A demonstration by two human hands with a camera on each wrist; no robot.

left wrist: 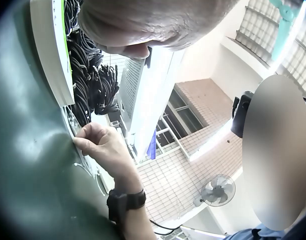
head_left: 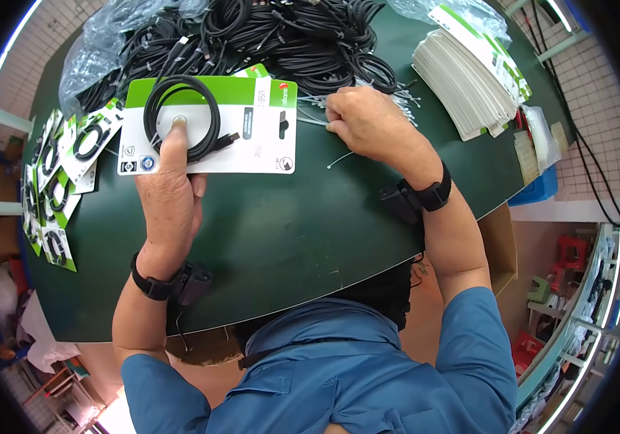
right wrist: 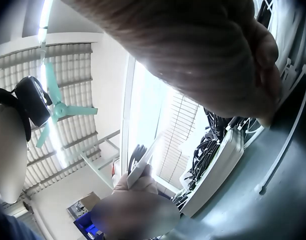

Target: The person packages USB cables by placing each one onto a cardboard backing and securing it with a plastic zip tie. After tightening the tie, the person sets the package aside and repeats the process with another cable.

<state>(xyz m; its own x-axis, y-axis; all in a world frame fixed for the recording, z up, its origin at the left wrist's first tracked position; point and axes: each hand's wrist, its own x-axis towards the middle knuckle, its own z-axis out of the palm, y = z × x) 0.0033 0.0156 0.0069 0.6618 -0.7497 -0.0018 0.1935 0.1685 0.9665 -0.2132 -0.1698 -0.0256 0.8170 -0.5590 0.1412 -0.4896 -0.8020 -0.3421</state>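
Note:
My left hand (head_left: pixel 165 192) grips a green-and-white packaging card (head_left: pixel 266 148), its thumb pressed inside a coiled black USB cable (head_left: pixel 214 126) lying on the card's face. The cable's plug points toward the lower right of the coil. A hang hole shows at the card's right end. My right hand (head_left: pixel 371 124) is at a bunch of white cable ties (head_left: pixel 405 108) on the table, fingers curled and thumb against the index finger. In the left wrist view, that right hand (left wrist: pixel 105 152) pinches at the ties close over the tabletop. One loose cable tie (right wrist: pixel 285 150) lies beside it.
A large heap of black cables (head_left: pixel 295 43) covers the back of the green table (head_left: pixel 274 224). Stacked cards (head_left: pixel 462 83) stand at the back right. Several carded cables (head_left: pixel 57 192) lie at the left. Clear plastic bags (head_left: pixel 100 50) lie around the heap.

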